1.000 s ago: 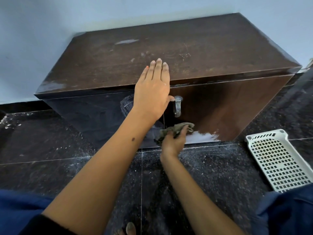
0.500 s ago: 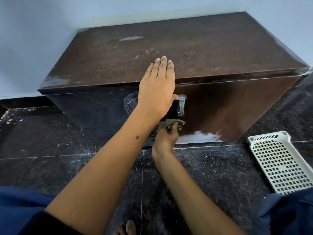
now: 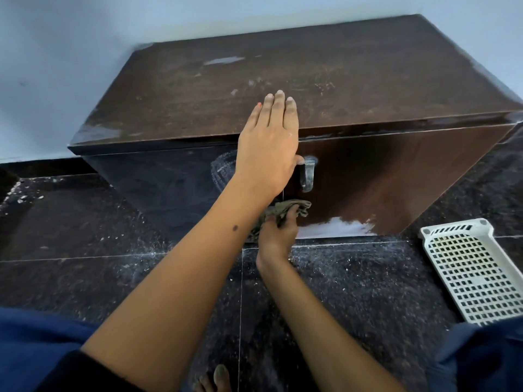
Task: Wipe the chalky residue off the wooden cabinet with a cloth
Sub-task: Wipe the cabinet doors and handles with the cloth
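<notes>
wooden cabinet [image 3: 368, 89]: left hand [image 3: 268, 145] flat, fingers spread over top edge above handle [image 3: 308, 174], likely bracing. right hand [image 3: 278, 233] clamps cloth [image 3: 283, 209] below handle, beside white residue [image 3: 336, 226].

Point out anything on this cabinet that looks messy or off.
A white chalky patch smears the cabinet front's bottom edge, right of the cloth. Pale scuffs mark the top, and white dust speckles the dark floor.

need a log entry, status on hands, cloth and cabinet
Left hand flat on cabinet top edge. Right hand presses cloth on front. White residue remains. Nothing blocking.
</notes>
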`<state>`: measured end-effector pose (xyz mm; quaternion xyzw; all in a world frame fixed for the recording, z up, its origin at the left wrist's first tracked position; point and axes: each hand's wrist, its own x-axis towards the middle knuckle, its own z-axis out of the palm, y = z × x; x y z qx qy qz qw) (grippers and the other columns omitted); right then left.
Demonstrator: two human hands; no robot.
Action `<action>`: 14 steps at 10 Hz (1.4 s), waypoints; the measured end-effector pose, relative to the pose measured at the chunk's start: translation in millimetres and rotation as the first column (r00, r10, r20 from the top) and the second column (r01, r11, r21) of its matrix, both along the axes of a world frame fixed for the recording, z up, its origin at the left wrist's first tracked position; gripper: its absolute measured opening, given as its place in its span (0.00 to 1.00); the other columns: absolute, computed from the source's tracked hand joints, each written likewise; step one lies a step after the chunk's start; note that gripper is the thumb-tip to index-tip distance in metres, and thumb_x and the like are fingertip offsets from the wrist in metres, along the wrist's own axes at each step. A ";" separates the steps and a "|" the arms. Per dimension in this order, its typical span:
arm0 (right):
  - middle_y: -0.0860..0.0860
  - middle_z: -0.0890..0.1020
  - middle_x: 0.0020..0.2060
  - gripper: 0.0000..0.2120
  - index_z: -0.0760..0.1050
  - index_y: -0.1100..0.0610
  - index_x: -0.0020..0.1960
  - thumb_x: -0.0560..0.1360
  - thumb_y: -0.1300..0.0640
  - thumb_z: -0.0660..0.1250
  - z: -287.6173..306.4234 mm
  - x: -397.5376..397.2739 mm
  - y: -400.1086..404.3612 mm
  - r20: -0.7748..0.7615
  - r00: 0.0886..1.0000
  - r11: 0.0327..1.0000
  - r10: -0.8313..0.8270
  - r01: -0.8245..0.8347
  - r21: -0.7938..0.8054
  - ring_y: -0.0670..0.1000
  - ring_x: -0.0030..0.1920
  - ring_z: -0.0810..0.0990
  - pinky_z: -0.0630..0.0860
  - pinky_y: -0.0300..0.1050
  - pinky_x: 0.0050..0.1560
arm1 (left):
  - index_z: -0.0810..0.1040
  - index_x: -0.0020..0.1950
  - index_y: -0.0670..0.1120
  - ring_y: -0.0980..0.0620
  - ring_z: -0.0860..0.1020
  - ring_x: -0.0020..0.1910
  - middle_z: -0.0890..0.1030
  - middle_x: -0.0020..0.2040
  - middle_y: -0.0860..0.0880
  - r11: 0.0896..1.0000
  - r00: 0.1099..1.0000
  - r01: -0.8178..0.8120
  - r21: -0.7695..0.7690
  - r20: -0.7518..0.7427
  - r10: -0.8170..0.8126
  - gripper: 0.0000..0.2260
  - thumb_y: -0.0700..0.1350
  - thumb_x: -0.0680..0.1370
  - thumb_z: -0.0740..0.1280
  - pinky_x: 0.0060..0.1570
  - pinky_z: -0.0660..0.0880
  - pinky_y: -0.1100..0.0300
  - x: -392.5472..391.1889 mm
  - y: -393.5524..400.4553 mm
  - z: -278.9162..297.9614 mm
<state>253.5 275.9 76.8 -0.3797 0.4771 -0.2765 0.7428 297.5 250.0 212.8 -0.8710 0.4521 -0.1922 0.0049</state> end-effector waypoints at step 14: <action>0.58 0.78 0.43 0.11 0.69 0.64 0.59 0.79 0.70 0.53 -72.3 -29.7 -91.7 -0.063 0.993 0.881 -0.097 0.115 0.458 0.54 0.44 0.78 0.77 0.50 0.50 | 0.50 0.76 0.38 0.43 0.52 0.76 0.53 0.77 0.39 1.000 1.000 -0.011 -0.001 -0.020 0.011 0.40 0.57 0.75 0.66 0.74 0.47 0.53 -0.4 -0.3 1.0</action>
